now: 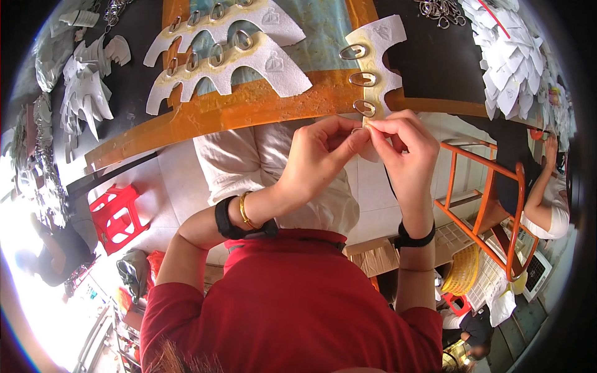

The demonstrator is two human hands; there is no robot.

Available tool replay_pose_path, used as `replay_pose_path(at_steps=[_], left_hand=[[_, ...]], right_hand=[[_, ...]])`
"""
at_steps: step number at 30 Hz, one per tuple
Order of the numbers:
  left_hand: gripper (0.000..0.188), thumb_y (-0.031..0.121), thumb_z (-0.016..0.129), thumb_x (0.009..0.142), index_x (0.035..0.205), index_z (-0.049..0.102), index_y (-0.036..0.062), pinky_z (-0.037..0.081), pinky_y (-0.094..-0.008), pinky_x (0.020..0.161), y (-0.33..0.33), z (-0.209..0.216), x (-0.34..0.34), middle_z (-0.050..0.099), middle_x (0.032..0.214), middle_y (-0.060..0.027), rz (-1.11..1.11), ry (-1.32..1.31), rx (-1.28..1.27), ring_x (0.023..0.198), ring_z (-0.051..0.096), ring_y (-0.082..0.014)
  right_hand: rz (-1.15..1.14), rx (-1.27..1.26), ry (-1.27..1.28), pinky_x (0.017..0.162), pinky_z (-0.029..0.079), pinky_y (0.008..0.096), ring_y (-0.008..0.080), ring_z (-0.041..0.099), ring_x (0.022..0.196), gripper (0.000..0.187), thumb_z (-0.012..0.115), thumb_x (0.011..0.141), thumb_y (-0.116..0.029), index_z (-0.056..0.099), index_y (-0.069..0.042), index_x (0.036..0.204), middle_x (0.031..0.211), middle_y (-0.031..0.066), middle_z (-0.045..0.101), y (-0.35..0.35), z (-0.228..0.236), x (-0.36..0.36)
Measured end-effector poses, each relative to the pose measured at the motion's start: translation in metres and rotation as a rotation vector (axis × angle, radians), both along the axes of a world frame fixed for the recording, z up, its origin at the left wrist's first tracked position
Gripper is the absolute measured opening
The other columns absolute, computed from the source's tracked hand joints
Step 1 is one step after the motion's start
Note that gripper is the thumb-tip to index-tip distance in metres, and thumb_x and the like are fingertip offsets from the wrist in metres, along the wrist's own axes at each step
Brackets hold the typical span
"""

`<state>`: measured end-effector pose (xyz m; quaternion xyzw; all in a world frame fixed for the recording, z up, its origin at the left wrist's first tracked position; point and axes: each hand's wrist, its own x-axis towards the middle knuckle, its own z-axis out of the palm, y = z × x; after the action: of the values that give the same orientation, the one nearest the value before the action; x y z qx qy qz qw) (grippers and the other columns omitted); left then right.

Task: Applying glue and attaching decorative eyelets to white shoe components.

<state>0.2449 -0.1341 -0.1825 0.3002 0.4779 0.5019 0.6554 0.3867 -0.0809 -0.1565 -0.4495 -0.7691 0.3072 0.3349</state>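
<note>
A white scalloped piece (pixel 373 61) with a yellowish, glue-like edge hangs over the near edge of the table. Three oval metal rings (pixel 364 79) sit along its left side. At its lower end my left hand (pixel 320 152) is closed in a pinch, with a bit of shiny metal ring just showing at the fingertips. My right hand (pixel 407 146) pinches the piece's edge right beside it, thumb and forefinger together. The fingers partly hide this lower end. To the left lie two similar white pieces, the nearer one (pixel 273 65) bearing a row of metal rings.
An orange-taped edge (pixel 242 110) borders the dark table. White cut pieces lie heaped at the far right (pixel 513 62) and left (pixel 87 87). Loose metal rings (pixel 443 11) lie at the back. Below are a red stool (pixel 118 214), an orange-framed chair (pixel 479 186) and other people.
</note>
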Motion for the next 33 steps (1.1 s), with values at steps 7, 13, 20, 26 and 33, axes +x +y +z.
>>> replay_pose_path(at_steps=[7,13,20,26,33], left_hand=[[0.018,0.011,0.059,0.085,0.096,0.059,-0.0036,0.048,-0.0204,0.07,0.0,-0.003,0.001,0.063,0.084,-0.0033,0.035,0.172,0.05,0.079,0.057,-0.0047],[0.012,0.006,0.061,0.082,0.089,0.059,-0.0043,0.05,-0.0211,0.067,0.002,0.01,-0.002,0.065,0.079,-0.006,0.055,0.275,0.132,0.074,0.06,-0.0056],[0.012,0.005,0.061,0.081,0.089,0.058,-0.0036,0.051,-0.0226,0.068,0.003,0.02,-0.007,0.064,0.079,-0.0069,0.046,0.296,0.174,0.076,0.062,-0.0083],[0.011,0.002,0.061,0.078,0.088,0.059,-0.002,0.051,-0.025,0.068,0.006,0.04,-0.033,0.063,0.078,-0.0066,-0.059,0.571,0.344,0.073,0.062,-0.0105],[0.011,0.006,0.062,0.078,0.085,0.059,-0.0015,0.05,-0.0252,0.064,0.013,0.081,-0.076,0.063,0.077,-0.009,0.053,0.741,0.479,0.07,0.063,-0.0137]], right_hand=[[-0.025,-0.014,0.001,0.042,0.034,0.0218,0.0072,0.043,0.049,0.012,0.07,0.069,0.003,0.061,-0.003,0.075,0.068,0.002,0.054,-0.005,0.0,0.0],[-0.02,-0.046,0.041,0.042,0.032,0.021,0.0068,0.041,0.049,0.018,0.069,0.067,0.005,0.054,-0.003,0.071,0.064,0.0008,0.046,-0.006,0.004,-0.004],[-0.048,-0.168,0.05,0.048,0.037,0.0223,0.0094,0.042,0.056,0.033,0.068,0.064,0.007,0.054,-0.006,0.091,0.072,0.002,0.046,-0.005,0.017,-0.004],[0.24,0.262,-0.154,0.097,0.027,0.0371,0.0223,0.047,0.108,0.076,0.068,0.061,-0.001,0.042,-0.014,0.131,0.11,0.0021,0.055,0.018,0.04,-0.017],[0.497,0.06,-0.049,0.093,0.031,0.0338,0.0158,0.052,0.089,0.076,0.065,0.063,0.002,0.04,-0.015,0.133,0.083,0.0006,0.056,0.045,0.078,-0.06]])
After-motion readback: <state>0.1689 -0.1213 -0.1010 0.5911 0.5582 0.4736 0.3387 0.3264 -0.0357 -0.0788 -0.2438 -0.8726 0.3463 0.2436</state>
